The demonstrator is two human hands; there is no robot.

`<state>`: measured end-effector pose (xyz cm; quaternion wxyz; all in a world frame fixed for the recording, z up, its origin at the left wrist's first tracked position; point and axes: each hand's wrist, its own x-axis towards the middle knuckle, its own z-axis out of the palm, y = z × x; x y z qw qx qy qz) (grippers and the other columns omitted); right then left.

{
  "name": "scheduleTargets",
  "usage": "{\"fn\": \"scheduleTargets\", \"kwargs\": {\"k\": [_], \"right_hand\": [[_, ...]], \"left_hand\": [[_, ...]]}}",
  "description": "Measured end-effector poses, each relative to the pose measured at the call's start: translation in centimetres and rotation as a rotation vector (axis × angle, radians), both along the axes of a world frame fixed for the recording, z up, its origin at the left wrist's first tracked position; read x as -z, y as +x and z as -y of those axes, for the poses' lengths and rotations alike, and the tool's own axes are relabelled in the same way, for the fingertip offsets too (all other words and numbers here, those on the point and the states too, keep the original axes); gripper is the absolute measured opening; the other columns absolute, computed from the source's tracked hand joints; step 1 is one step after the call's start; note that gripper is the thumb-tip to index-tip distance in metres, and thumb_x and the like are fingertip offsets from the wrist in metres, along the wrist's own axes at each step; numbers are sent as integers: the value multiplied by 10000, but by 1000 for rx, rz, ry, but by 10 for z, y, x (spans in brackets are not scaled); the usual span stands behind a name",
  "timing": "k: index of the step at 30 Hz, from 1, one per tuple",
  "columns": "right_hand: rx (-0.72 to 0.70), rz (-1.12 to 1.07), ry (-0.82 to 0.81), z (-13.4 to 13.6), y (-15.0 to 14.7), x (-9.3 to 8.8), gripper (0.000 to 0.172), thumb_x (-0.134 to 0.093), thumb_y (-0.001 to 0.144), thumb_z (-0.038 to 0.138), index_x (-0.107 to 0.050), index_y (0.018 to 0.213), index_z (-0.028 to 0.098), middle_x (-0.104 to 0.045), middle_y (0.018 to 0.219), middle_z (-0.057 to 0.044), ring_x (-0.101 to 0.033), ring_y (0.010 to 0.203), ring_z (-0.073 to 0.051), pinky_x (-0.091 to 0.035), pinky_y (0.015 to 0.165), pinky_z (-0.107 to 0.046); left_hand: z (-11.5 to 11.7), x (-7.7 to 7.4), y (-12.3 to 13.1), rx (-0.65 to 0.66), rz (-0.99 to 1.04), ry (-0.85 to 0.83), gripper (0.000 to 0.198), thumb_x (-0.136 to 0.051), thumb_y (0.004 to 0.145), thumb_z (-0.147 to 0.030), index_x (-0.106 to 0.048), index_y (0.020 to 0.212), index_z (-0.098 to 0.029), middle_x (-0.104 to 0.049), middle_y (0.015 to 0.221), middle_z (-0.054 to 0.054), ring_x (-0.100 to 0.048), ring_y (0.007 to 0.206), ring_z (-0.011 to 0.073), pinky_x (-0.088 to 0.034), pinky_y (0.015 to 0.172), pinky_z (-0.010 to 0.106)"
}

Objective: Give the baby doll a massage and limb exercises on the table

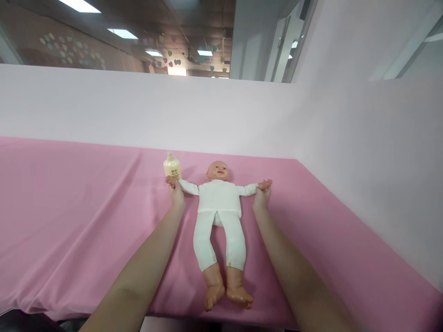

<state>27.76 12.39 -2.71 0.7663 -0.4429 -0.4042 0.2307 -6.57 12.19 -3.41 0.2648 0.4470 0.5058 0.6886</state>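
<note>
A baby doll (219,216) in white clothes lies on its back on the pink cloth (69,207), arms spread sideways, feet toward me. My left hand (176,192) is closed on the doll's arm near its wrist, right beside a small pale yellow bottle (172,166). My right hand (261,197) is closed on the doll's other arm near its wrist. Both my forearms stretch along the doll's sides.
The pink cloth covers a long table that runs left and right. A pale wall panel (173,110) stands behind it and another (380,161) closes off the right side. The table's near edge (173,318) is at the bottom.
</note>
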Motion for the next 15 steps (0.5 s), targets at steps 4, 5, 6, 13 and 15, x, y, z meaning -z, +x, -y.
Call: {"fn": "scheduleTargets", "kwargs": {"k": [4,5,6,13,15], "right_hand": [[-64,157,134,9,-15,-16,732,-514,819,254,-285,1514,227,-344,1580,-124,-343,1468,-211,-291,1204,-482],[-92,200,162,12,-19,-19,716,-515,832,261,-293,1512,226,-353,1577,-123,-350,1464,-205,-291,1207,-470],[-117,241,177,14,-23,-21,700,-520,846,272,-303,1509,220,-365,1571,-124,-362,1458,-202,-293,1207,-459],[-144,617,134,27,-37,-19,563,-503,921,275,-417,1476,237,-518,1460,-96,-482,1354,-231,-365,1164,-463],[-137,743,155,29,-39,-20,542,-479,914,213,-458,1454,253,-564,1407,-82,-509,1312,-237,-380,1149,-465]], "left_hand": [[10,-13,11,-22,63,17,422,-485,978,-363,-410,1371,-231,-547,1385,119,-576,1239,218,-504,998,360],[13,-16,14,12,35,45,443,-518,962,-354,-425,1383,-252,-553,1386,102,-581,1232,212,-495,1014,353],[15,-17,16,52,1,72,470,-535,951,-347,-428,1401,-266,-556,1391,93,-587,1222,208,-487,1023,351],[20,-18,25,171,-423,111,478,-553,927,-345,-516,1388,-225,-621,1285,101,-568,1210,249,-435,1065,423],[21,-17,27,196,-573,129,481,-542,933,-329,-514,1403,-233,-602,1316,99,-544,1238,250,-426,1077,418]]}}
